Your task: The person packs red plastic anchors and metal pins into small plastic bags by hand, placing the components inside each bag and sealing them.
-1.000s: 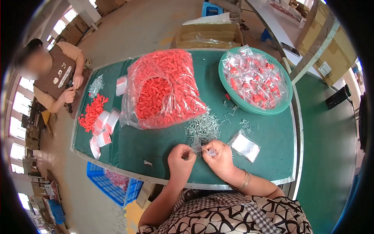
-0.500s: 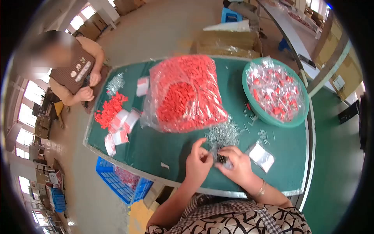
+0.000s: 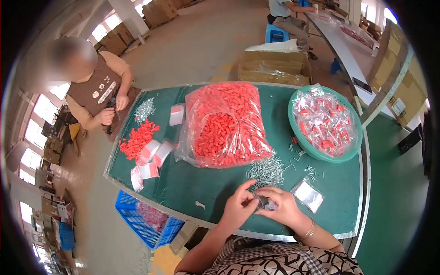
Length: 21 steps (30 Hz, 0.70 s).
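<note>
Near the front edge of the green table, my left hand (image 3: pixel 239 205) and my right hand (image 3: pixel 285 207) meet around a small clear plastic bag (image 3: pixel 269 204). The fingers of both are closed on it, and what it contains is hard to make out. Just beyond my fingers lies a heap of silver screws (image 3: pixel 266 172). A stack of flat clear bags (image 3: pixel 308 195) rests to the right of my right hand. Behind the screws stands a large open plastic bag full of red plugs (image 3: pixel 220 133).
A green basin (image 3: pixel 350 156) of filled bags stands at the back right. Loose red plugs (image 3: pixel 137 140), more screws (image 3: pixel 145 110) and red-and-white cards (image 3: pixel 149 170) lie left. Across the table sits a person (image 3: pixel 98 94). A blue crate (image 3: pixel 133 215) is below the table's front edge.
The head view has tilted up, so the table appears lower. My hands stay together on the small bag, with the fingers slightly shifted. The person at left has lowered their hands a little.
</note>
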Motion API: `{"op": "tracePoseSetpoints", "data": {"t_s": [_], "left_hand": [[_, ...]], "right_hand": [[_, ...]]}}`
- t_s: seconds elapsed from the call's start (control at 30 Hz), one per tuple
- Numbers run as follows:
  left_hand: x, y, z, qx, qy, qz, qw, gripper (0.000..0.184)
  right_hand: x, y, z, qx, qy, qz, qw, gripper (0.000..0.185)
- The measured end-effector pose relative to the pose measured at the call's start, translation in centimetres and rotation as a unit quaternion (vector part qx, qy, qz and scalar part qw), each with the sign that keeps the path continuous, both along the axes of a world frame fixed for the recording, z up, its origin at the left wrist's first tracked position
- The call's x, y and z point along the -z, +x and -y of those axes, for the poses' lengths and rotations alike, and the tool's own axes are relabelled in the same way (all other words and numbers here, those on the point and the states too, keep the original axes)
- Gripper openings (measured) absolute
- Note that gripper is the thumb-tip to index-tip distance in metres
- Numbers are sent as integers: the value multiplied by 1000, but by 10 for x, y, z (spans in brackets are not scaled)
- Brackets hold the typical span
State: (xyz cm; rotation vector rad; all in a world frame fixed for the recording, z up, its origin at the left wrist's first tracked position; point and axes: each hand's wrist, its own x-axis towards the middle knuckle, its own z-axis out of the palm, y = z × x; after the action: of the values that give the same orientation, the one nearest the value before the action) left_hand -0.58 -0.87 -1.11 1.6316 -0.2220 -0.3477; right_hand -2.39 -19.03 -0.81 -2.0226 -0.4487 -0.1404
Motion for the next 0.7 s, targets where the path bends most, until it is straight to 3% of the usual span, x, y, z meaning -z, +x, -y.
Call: {"op": "tracePoseSetpoints", "data": {"t_s": [0.1,0.13,0.2,0.23,0.33,0.47,0.7], "left_hand": [[-3,8,-5,-43,-65,-51,996,48],[2,13,-7,-68,8,-34,997,40],[18,29,-7,-41,176,171,969,35],[4,35,2,-17,251,180,951,38],[10,52,25,10,352,383,854,37],[18,57,33,50,372,374,848,22],[27,54,25,-18,319,395,861,11]], "right_hand": [[-1,-2,6,-2,69,-39,997,53],[1,-3,9,5,84,-46,995,53],[6,-8,15,15,114,-61,991,53],[7,-10,17,19,121,-71,990,52],[6,-12,23,23,130,-82,988,52],[13,-11,28,45,125,-74,988,49],[10,-9,29,57,148,-107,982,48]]}}
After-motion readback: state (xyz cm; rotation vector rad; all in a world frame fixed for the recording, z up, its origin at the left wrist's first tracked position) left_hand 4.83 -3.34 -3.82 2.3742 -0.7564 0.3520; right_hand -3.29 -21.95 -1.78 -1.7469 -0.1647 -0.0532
